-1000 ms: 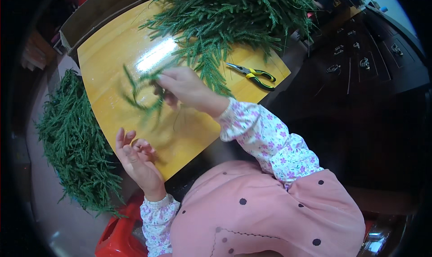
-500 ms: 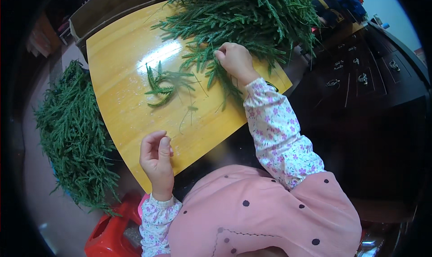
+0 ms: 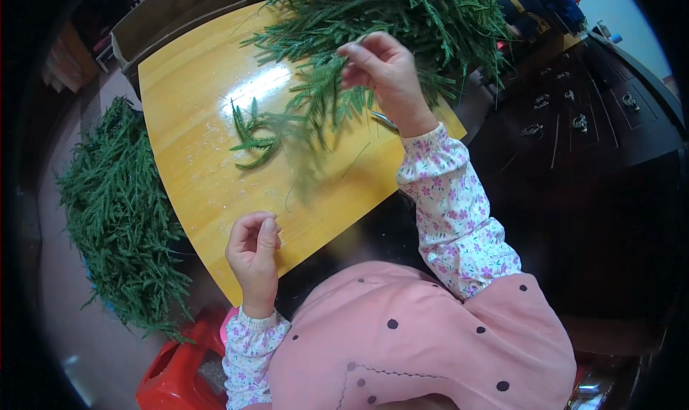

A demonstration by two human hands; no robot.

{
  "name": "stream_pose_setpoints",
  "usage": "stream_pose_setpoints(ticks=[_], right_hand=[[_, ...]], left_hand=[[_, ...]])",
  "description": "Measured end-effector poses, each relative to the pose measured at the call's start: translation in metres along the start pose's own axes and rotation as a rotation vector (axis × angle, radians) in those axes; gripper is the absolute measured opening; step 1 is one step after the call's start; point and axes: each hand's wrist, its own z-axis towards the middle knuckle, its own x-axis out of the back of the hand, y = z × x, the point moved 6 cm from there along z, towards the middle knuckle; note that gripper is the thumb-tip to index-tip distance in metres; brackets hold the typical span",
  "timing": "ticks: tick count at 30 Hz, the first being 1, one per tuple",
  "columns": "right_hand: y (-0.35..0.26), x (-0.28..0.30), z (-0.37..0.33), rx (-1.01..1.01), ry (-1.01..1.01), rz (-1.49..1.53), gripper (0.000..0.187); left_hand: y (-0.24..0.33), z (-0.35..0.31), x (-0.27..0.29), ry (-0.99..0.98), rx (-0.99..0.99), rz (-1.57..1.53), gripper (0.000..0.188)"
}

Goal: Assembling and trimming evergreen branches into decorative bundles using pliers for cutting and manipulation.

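My right hand (image 3: 387, 72) is raised over the far part of the yellow tabletop (image 3: 337, 220), its thumb and fingers pinched together. From it hangs a green pine-like sprig (image 3: 307, 155), smeared by motion. Near the table's front left edge, my left hand (image 3: 255, 259) is closed with thumb against forefinger. Whatever may be in that pinch is too small to make out. A curved, forked green sprig (image 3: 260, 143) lies on the table between the hands. Behind the right hand rises a big pile of green pine-like branches (image 3: 387, 19). A slim metal tool (image 3: 384, 118) shows in part beside my right wrist.
At the left, below table height, stands another heap of green branches (image 3: 122, 216). A red plastic stool (image 3: 172, 374) is at the lower left. Behind the table is a cardboard box (image 3: 183, 11). Dark cabinetry with metal fittings (image 3: 588, 115) fills the right side.
My right hand has risen and moved slightly away from me, lifting the sprig from the table; the metal tool now shows. My left hand has barely moved, its thumb and forefinger closer together.
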Motion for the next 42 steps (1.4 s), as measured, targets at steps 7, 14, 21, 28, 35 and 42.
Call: stream_pose_setpoints(ticks=[7, 14, 21, 28, 35, 42], right_hand=[[-0.036, 0.01, -0.01, 0.415, 0.2, -0.276, 0.011], [-0.067, 0.012, -0.02, 0.451, 0.177, -0.209, 0.018], [-0.086, -0.005, -0.061, 0.743, 0.305, -0.176, 0.009], [-0.01, -0.085, -0.123, 0.42, 0.162, 0.035, 0.004], [0.065, -0.147, -0.182, 0.245, -0.222, -0.174, 0.013], [0.07, -0.18, -0.204, 0.244, -0.592, -0.17, 0.021]], left_hand=[[-0.005, 0.001, -0.004, 0.002, 0.02, 0.003, 0.011], [-0.003, 0.001, -0.007, -0.004, 0.034, 0.012, 0.011], [-0.008, -0.006, 0.005, -0.014, 0.054, 0.033, 0.014], [-0.023, -0.013, 0.043, -0.019, 0.047, -0.129, 0.028], [-0.043, -0.017, 0.104, 0.101, 0.043, -0.368, 0.035], [-0.058, -0.021, 0.13, 0.172, 0.102, -0.26, 0.028]])
